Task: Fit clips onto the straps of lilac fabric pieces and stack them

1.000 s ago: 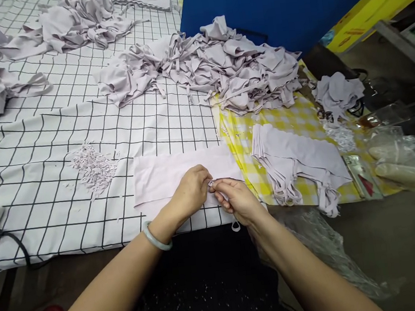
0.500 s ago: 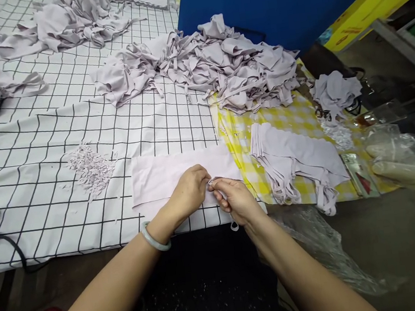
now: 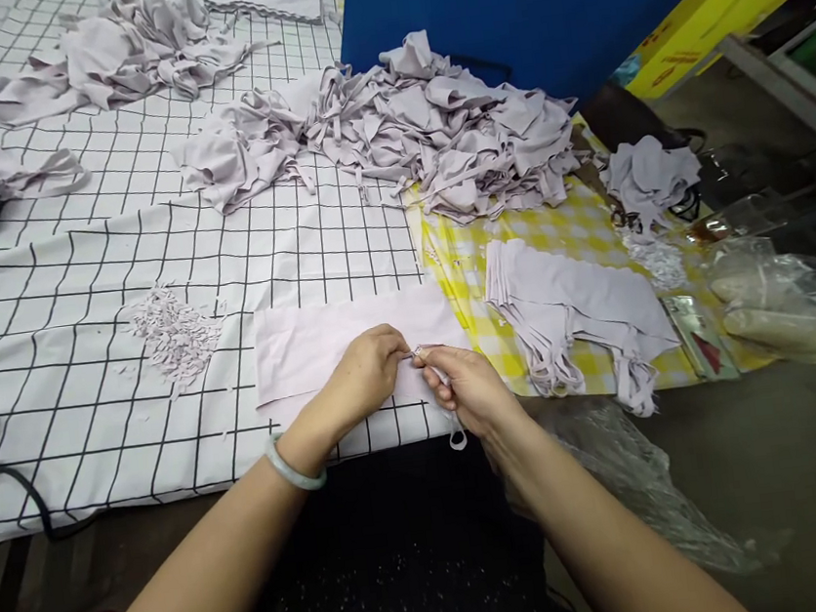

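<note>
The left hand [image 3: 366, 375] and right hand [image 3: 466, 388] meet fingertip to fingertip at the table's near edge, both pinching a small metal piece [image 3: 417, 352] too tiny to make out clearly. A thin strap [image 3: 456, 433] runs from that pinch down through the right hand and hangs in a loop below it; how it joins the metal piece is hidden by the fingers. A pale bracelet [image 3: 292, 468] circles the left wrist. Under the hands lies a flat cloth panel [image 3: 324, 340], its near edge covered by them. At 10 o'clock from the grip sits a scatter of small cut bits [image 3: 171, 328]. At 3 o'clock, a neat stack of folded pieces [image 3: 574, 302] rests on a yellow checked cloth [image 3: 461, 251]. At 12 o'clock a big heap of crumpled pieces [image 3: 431, 122] spreads over the grid-patterned table [image 3: 56, 385]. Far at 3 o'clock, clear plastic bags [image 3: 783, 303] blur their contents. At 9 o'clock a cable [image 3: 7, 479] is cut off by the frame's edge.
</note>
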The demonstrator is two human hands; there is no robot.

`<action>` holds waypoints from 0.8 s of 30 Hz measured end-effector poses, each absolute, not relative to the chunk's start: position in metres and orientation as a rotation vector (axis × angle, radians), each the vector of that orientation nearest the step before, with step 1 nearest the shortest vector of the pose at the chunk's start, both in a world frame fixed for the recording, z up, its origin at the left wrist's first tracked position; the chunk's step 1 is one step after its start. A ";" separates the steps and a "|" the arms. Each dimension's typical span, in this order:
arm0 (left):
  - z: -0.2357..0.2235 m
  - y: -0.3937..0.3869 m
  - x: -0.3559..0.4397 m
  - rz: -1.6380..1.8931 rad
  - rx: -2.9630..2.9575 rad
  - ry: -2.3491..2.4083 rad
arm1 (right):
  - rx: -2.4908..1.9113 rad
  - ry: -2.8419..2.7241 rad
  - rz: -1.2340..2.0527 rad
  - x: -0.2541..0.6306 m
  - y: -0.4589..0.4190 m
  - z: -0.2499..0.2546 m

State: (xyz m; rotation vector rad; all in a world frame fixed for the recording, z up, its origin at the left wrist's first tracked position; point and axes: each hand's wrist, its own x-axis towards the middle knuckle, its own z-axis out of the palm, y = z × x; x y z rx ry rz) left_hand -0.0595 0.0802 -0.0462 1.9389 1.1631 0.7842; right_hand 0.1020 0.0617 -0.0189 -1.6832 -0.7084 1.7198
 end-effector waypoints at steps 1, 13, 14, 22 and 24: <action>-0.044 0.084 -0.060 0.767 1.968 1.145 | -1.682 -0.766 1.717 0.105 0.057 -0.015; -0.064 0.100 -0.038 0.263 2.525 1.146 | -1.767 -1.062 1.182 0.138 -0.077 -0.042; -0.064 0.102 -0.037 0.240 2.520 1.150 | -1.718 -0.986 1.218 0.140 -0.078 -0.052; -0.027 0.084 -0.100 0.829 2.149 1.167 | -1.680 -0.826 1.148 0.148 -0.090 -0.084; -0.020 0.053 -0.127 1.064 2.081 1.271 | -1.597 -1.272 1.364 0.125 -0.089 -0.085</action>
